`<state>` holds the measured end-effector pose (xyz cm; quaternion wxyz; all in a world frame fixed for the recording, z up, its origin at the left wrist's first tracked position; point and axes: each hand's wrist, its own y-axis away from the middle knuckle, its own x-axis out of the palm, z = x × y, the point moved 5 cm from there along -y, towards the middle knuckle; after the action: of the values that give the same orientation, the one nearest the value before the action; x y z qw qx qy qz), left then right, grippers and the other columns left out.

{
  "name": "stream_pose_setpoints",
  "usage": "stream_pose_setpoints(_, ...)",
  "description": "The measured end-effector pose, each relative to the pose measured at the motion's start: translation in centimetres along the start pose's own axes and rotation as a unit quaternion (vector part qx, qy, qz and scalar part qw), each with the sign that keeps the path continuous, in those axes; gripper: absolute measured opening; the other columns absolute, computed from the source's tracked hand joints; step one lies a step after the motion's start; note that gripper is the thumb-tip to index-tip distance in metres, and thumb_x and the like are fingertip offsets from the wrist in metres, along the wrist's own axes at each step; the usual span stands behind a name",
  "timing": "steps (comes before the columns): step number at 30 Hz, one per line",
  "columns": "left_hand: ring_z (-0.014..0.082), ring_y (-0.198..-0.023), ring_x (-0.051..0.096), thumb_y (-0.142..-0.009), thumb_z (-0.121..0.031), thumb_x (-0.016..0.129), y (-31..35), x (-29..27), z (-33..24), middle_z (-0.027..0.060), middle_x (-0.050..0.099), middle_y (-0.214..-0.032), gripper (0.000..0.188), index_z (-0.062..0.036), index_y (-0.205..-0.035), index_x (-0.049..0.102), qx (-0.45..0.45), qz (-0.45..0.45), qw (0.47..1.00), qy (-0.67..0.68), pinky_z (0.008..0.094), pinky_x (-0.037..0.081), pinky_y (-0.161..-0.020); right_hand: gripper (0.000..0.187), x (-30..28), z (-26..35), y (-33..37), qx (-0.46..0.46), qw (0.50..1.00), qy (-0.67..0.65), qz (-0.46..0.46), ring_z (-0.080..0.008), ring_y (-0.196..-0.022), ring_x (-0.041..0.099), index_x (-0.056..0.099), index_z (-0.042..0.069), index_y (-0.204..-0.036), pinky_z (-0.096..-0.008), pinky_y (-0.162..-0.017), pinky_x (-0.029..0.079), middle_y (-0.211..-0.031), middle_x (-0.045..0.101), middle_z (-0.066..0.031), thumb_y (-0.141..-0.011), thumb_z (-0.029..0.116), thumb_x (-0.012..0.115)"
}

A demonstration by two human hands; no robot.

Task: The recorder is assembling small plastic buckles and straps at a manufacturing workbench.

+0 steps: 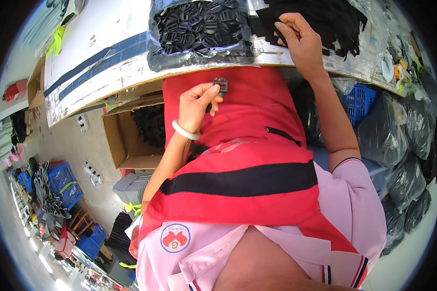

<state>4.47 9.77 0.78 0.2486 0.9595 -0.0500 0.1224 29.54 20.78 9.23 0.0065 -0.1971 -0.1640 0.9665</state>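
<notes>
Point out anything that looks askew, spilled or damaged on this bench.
The table edge is chipped and scuffed, with brown board showing. The clear bag of black buckles overhangs that edge. Nothing has spilled; the left hand holds one buckle cleanly.

A clear plastic bag [199, 31] full of black buckles lies on the table edge. An open brown cardboard box [126, 140] sits below it, and dark plastic sacks [403, 145] are piled at the right.
</notes>
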Motion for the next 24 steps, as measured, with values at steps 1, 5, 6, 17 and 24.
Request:
stream_pose_setpoints(1, 0.0098, -0.056, 0.055, -0.092, -0.016, 0.062, -0.5, 0.2, -0.3, 0.0063, 0.066, -0.075, 0.02, 0.0022, -0.1, 0.066, -0.002, 0.002, 1.0, 0.002, 0.0224, 0.043, -0.049, 0.015, 0.1, 0.0, -0.2, 0.027, 0.999, -0.024, 0.0, -0.0044, -0.069, 0.055, 0.059, 0.001, -0.103, -0.0196, -0.064, 0.047, -0.082, 0.063, -0.001, -0.093, 0.013, 0.061)
stream_pose_setpoints(5, 0.009, -0.056, 0.056, -0.089, -0.014, 0.066, -1.5, 0.7, -1.6, 0.0061, 0.065, -0.071, 0.018, 0.0028, -0.095, 0.067, 0.053, 0.033, 0.997, 0.037, 0.0218, 0.043, -0.048, 0.015, 1.2, -3.9, -2.1, 0.134, 0.985, -0.096, 0.056, -0.0051, -0.065, 0.054, 0.058, 0.003, -0.102, -0.0186, -0.06, 0.045, -0.081, 0.063, -0.0021, -0.095, 0.016, 0.059)
stream_pose_setpoints(6, 0.0089, -0.056, 0.056, -0.089, -0.012, 0.067, -1.6, 0.7, -1.6, 0.0081, 0.066, -0.08, 0.016, 0.003, -0.094, 0.068, 0.043, 0.05, 0.997, 0.043, 0.0218, 0.044, -0.048, 0.014, 1.4, -4.2, -2.1, 0.148, 0.978, -0.135, 0.053, -0.0054, -0.062, 0.052, 0.058, 0.005, -0.1, -0.0184, -0.058, 0.042, -0.078, 0.062, -0.0013, -0.095, 0.018, 0.059)
stream_pose_setpoints(17, 0.0078, -0.06, 0.059, -0.081, -0.002, 0.071, -2.4, 2.4, -10.1, 0.009, 0.057, -0.12, 0.013, 0.0032, -0.092, 0.07, 0.311, 0.075, 0.938, -0.134, 0.0197, 0.045, -0.047, 0.017, 6.0, 3.5, 0.5, 0.275, 0.867, -0.261, 0.324, -0.003, -0.053, 0.05, 0.06, 0.006, -0.097, -0.0157, -0.046, 0.039, -0.067, 0.058, 0.0016, -0.092, 0.023, 0.062)
stream_pose_setpoints(24, 0.0085, -0.044, 0.053, -0.087, -0.01, 0.068, -2.8, 1.6, -7.2, 0.0071, 0.064, -0.066, 0.017, 0.0047, -0.097, 0.068, 0.143, 0.105, 0.984, -0.029, 0.0198, 0.036, -0.038, 0.018, 5.2, 2.2, -0.2, 0.297, 0.863, -0.351, 0.211, -0.0035, -0.047, 0.045, 0.059, 0.006, -0.096, -0.017, -0.041, 0.032, -0.063, 0.053, 0.0013, -0.093, 0.023, 0.06)
